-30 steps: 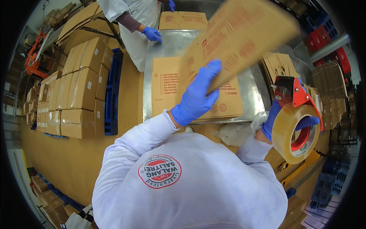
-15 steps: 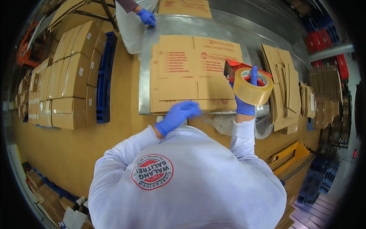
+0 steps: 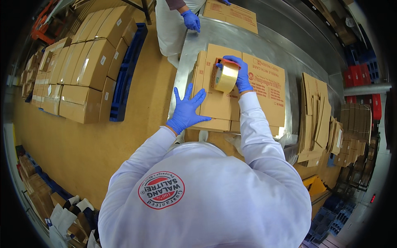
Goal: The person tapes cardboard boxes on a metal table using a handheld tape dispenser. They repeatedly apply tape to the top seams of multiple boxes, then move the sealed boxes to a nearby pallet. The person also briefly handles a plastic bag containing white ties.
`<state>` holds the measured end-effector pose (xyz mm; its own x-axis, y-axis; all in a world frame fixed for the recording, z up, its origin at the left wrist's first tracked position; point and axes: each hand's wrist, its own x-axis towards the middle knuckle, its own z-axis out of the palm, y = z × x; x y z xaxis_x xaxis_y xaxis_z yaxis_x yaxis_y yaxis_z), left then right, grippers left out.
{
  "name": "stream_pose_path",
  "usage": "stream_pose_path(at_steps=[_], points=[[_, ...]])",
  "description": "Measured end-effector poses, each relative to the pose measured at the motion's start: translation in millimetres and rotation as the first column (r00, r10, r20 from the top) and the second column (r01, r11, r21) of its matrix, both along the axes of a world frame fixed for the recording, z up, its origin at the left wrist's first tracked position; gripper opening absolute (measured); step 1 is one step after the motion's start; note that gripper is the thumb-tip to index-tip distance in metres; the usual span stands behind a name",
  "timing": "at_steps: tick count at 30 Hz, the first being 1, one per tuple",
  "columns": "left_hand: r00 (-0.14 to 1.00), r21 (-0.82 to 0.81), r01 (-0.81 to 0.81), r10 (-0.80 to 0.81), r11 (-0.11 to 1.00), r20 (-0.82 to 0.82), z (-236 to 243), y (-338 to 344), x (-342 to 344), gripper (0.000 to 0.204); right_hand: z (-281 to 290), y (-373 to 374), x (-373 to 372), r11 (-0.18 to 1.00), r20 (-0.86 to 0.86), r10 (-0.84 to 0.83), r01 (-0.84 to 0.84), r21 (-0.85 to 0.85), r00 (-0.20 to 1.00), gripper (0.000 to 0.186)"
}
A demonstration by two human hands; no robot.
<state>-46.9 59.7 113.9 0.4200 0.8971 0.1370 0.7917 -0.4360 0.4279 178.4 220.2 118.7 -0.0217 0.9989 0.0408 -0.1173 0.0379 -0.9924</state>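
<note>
My right hand [image 3: 245,75], in a blue glove, is closed around a red tape dispenser loaded with a wide roll of packing tape [image 3: 228,77]. The dispenser is over the upper left part of a flattened cardboard carton [image 3: 264,111]; whether it touches the board I cannot tell. That carton tops a stack of flat cartons on a metal table [image 3: 182,74]. My left hand [image 3: 188,110], also gloved in blue, is open with its fingers spread at the stack's near left edge. Its fingertips reach the cardboard.
Across the table a co-worker's gloved hand [image 3: 191,20] is near another flat carton [image 3: 231,15]. More flattened cartons [image 3: 315,111] lean at the right. Taped boxes [image 3: 82,70] stand stacked by a blue pallet [image 3: 129,74] on the left. A yellow pallet jack [image 3: 316,186] is at lower right.
My right hand has brought the tape dispenser left and over the carton, turning it. My left hand has spread open at the stack's left edge. The whole view has shifted and tilted.
</note>
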Motion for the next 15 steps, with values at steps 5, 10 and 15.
stream_pose_path(at_steps=[5, 10, 15], points=[[1.000, 0.003, 0.018, -0.018, 1.000, -0.002, 8, 3, 3, 0.088, -34, -12, 22, 0.992, -0.125, 0.036, -0.050, -0.115, 0.992, 0.017], [0.999, 0.110, -0.051, 0.049, 0.993, 0.022, -17, -1, 0, 0.080, 15, -154, 0, 0.932, 0.599, -0.064, -0.166, 0.321, 0.798, 0.020], [1.000, 0.107, -0.019, 0.020, 0.994, -0.009, -4, 5, 2, 0.085, 32, -115, -9, 0.994, 0.345, 0.112, -0.103, -0.042, 0.932, 0.024]])
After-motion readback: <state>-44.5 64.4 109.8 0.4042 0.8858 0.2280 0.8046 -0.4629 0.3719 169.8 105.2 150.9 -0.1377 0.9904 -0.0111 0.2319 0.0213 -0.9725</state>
